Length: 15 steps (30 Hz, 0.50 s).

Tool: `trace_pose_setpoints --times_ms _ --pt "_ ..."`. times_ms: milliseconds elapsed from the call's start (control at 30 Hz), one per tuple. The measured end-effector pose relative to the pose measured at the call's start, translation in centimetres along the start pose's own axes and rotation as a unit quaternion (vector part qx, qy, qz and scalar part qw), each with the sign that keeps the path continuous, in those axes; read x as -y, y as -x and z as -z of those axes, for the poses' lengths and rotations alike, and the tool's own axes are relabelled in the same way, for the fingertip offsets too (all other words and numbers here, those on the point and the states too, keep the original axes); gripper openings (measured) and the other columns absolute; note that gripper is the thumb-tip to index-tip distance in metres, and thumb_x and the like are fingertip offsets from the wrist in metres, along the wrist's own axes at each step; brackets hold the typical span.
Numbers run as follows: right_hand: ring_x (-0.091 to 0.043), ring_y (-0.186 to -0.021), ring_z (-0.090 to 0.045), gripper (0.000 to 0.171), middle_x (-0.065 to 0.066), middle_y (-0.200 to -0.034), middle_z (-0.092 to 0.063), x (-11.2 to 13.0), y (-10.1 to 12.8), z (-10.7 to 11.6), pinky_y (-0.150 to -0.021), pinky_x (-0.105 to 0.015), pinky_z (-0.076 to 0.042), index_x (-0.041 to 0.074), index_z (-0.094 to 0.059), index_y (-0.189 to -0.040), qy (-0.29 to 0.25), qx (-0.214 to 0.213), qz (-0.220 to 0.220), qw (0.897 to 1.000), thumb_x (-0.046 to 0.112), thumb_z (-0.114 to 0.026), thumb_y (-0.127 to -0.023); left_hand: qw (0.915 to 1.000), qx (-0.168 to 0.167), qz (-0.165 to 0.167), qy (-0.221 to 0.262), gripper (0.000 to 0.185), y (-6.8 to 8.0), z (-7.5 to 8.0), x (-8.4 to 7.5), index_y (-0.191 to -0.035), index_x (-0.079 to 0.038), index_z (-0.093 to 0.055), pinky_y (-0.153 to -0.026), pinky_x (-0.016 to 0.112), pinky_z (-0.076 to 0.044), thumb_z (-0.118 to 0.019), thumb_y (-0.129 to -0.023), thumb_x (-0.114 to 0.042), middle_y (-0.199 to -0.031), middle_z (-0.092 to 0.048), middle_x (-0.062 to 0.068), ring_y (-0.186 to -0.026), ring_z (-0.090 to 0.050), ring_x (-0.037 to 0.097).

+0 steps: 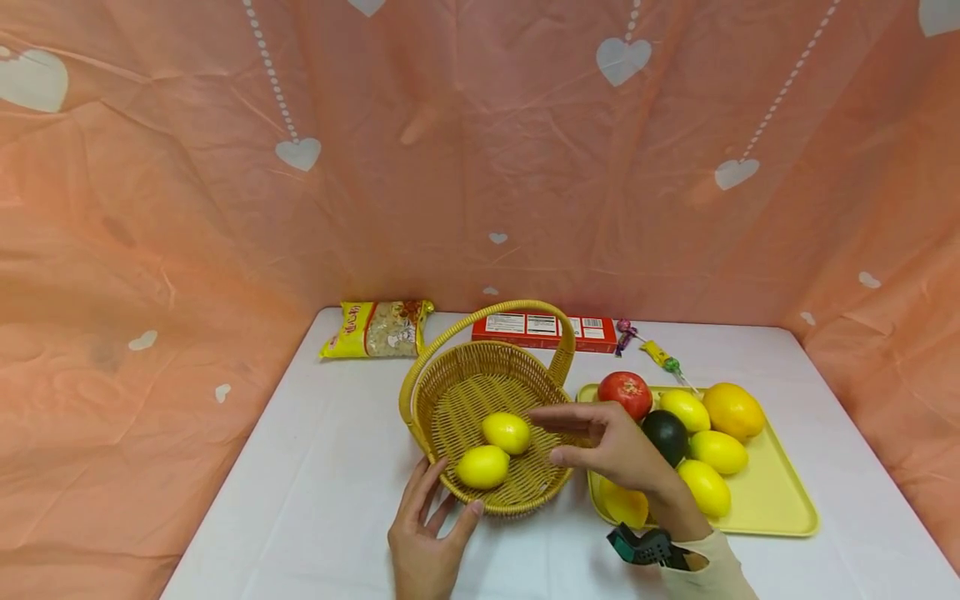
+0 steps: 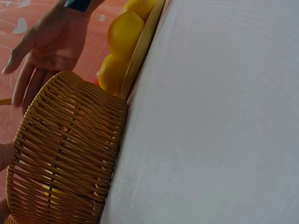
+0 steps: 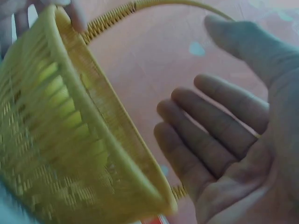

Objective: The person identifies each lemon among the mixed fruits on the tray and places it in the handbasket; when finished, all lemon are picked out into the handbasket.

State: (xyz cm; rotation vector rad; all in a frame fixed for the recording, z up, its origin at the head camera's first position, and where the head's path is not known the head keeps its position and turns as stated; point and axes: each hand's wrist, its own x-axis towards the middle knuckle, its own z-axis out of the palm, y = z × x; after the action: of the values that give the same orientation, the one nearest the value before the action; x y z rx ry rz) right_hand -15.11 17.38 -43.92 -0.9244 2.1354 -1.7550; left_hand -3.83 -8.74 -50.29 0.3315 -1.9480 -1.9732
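A wicker basket (image 1: 491, 379) with a tall arched handle stands on the white table, and two lemons (image 1: 483, 467) lie inside it. My left hand (image 1: 429, 525) holds the basket's near left rim, thumb at the front and fingers along the side. Over the right part of the basket is my right hand (image 1: 611, 442), its fingers straight and nothing in it. The right wrist view shows that palm (image 3: 243, 182) bare, beside the rim. Right of the basket, a yellow tray (image 1: 776, 492) bears several lemons (image 1: 718, 452), a red pomegranate (image 1: 625, 393), a dark avocado (image 1: 665, 435) and an orange-yellow fruit (image 1: 735, 411).
Behind the basket lie a yellow food packet (image 1: 381, 329) and a red box (image 1: 540, 332). Lollipops (image 1: 663, 358) lie at the back right, beyond the tray. A pink curtain (image 1: 480, 167) with white hearts hangs around the table (image 1: 315, 467).
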Motion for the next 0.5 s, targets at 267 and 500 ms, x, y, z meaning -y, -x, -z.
trace_pose_setpoints --times_ms 267,500 --pt "-0.019 -0.134 -0.070 0.043 -0.017 -0.145 -0.072 -0.6 4.2 3.5 -0.112 -0.031 -0.060 -0.006 -0.066 -0.145 -0.023 -0.038 -0.001 0.999 -0.009 -0.067 -0.102 0.9999 0.004 -0.009 0.003 0.069 0.0 -0.1 0.0 -0.145 -0.002 -0.068 -0.105 0.030 -0.062 -0.094 -0.082 0.003 -0.165 -0.049 0.020 -0.147 -0.054 0.041" --pt "-0.011 -0.132 -0.071 0.044 -0.002 -0.145 -0.074 -0.9 9.1 6.9 -0.108 -0.022 -0.059 -0.013 -0.060 -0.147 0.000 -0.099 -0.035 0.995 -0.015 -0.060 -0.103 0.9999 0.006 -0.013 0.000 0.069 0.1 0.1 0.2 -0.146 -0.001 -0.067 -0.106 0.037 -0.062 -0.093 -0.082 0.004 -0.166 -0.047 0.022 -0.147 -0.054 0.043"
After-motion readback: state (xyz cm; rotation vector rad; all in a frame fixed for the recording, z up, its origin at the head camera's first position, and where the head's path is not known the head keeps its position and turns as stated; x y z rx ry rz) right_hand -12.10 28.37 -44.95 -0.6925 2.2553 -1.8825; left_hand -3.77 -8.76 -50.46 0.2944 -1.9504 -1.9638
